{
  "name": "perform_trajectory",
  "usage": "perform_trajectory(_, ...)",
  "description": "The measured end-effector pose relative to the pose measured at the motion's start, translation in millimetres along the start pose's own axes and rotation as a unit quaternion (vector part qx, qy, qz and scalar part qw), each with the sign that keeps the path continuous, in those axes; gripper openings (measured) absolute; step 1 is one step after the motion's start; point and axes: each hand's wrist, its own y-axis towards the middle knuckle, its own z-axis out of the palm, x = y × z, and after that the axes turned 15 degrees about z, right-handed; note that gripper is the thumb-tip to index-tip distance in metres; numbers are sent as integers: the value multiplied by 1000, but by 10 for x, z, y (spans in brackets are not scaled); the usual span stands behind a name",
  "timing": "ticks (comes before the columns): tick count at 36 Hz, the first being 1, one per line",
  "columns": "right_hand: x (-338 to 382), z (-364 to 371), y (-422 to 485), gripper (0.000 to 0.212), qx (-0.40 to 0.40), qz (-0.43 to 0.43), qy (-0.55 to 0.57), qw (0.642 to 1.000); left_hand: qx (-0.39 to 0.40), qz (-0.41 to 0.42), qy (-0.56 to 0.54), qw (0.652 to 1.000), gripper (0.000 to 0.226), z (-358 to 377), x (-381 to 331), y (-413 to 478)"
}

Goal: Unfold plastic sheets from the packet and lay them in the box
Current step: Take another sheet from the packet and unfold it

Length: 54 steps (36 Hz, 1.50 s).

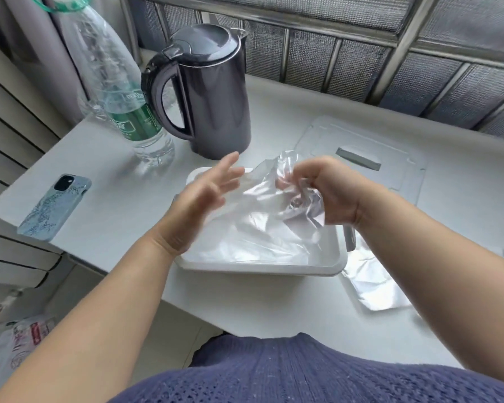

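White desk (105, 228) by window. Plastic sheet (262, 205) bunched over box (262, 267), frame centre. Right hand (329, 190) pinches its crumpled top; left hand (207, 196) flat, released. Film looks light, limp, clingy: take an edge.

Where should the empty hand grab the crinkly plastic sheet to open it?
Probably pinch the loose left edge of the plastic sheet, coming from the left: the right hand bunches its right side, while the left hand is beside that free edge.

Water bottle (128, 91) green label: white lettering, illegible. Bag (26, 338) red print: unreadable.
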Motion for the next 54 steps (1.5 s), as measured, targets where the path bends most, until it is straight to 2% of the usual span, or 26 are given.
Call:
perform_trajectory(2, 5, -16, 20, 25, -7, 2, -53, 999, -14, -74, -145, 987, 140, -61, 14, 25)
perform_trajectory(4, 27, -30, 42, 28, 9, 6, -56, 998, 26, -140, -155, 978, 148, -77, -20, 40)
perform_trajectory(7, 62, -34, 74, 28, -12, 14, -60, 998, 48, -183, -62, 980, 105, 33, -12, 101)
perform_trajectory(9, 74, -61, 109, 28, -67, 24, -117, 991, -5, -208, -131, 969, 67, 93, 33, 95)
perform_trajectory(11, 56, -123, 153, 27, -146, 33, -200, 968, -75, -200, -134, 968, 46, 101, 72, 82)
perform_trajectory(14, 9, -182, 260, 20, -262, 29, -321, 910, -207, -149, 52, 966, 23, 24, 152, 124)
perform_trajectory(16, -10, -189, 371, 25, -329, 11, -428, 842, -244, -83, 237, 937, 21, -26, 166, 123)
perform_trajectory(18, -21, -172, 441, 30, -386, 14, -551, 740, -213, 19, 396, 893, 26, -14, 151, 99)
perform_trajectory(20, -58, -145, 504, 30, -435, -5, -640, 633, -155, 111, 418, 888, 28, 46, 138, 95)
perform_trajectory(21, -93, -148, 531, 28, -450, -21, -659, 602, -106, 137, 405, 898, 32, 97, 132, 99)
perform_trajectory(22, -131, -155, 554, 25, -457, -34, -666, 589, -38, 142, 395, 907, 36, 151, 142, 105)
perform_trajectory(24, -201, -158, 572, 24, -448, -29, -661, 602, 125, 86, 410, 899, 41, 229, 208, 132)
perform_trajectory(26, -240, -146, 542, 25, -438, -24, -667, 602, 262, -10, 466, 845, 43, 264, 316, 173)
perform_trajectory(29, -265, -157, 502, 23, -455, -46, -677, 576, 365, -86, 512, 773, 52, 294, 411, 213)
perform_trajectory(30, -282, -149, 510, 25, -465, -73, -680, 561, 380, -91, 526, 756, 54, 295, 441, 218)
perform_trajectory(32, -327, -156, 564, 32, -491, -146, -705, 489, 394, -97, 550, 730, 57, 291, 506, 224)
perform_trajectory(35, -351, -84, 580, 30, -437, -222, -740, 460, 389, -95, 578, 711, 57, 281, 575, 201)
perform_trajectory(37, -405, -66, 617, 19, -367, -160, -797, 452, 391, -96, 588, 702, 55, 271, 611, 187)
perform_trajectory(41, -430, -139, 590, 31, -319, 54, -848, 420, 386, -113, 592, 698, 50, 231, 623, 179)
perform_trajectory(44, -434, -181, 521, 36, -346, 74, -854, 382, 375, -120, 590, 705, 48, 220, 581, 191)
perform_trajectory(46, -431, -181, 455, 32, -383, -4, -831, 404, 342, -111, 577, 733, 44, 228, 525, 194)
perform_trajectory(47, -439, -200, 413, 29, -401, -62, -803, 436, 304, -94, 566, 760, 41, 253, 493, 201)
perform_trajectory(49, -448, -263, 322, 27, -439, -194, -700, 529, 186, -50, 541, 819, 32, 299, 401, 211)
perform_trajectory(51, -475, -382, 154, 29, -472, -293, -537, 635, 57, 20, 525, 849, 28, 440, 286, 236)
perform_trajectory(53, -518, -522, -13, 26, -494, -319, -391, 708, -37, 108, 495, 861, 29, 623, 159, 254)
perform_trajectory(54, -566, -629, -85, 22, -507, -304, -347, 728, -67, 148, 470, 868, 29, 756, 108, 263)
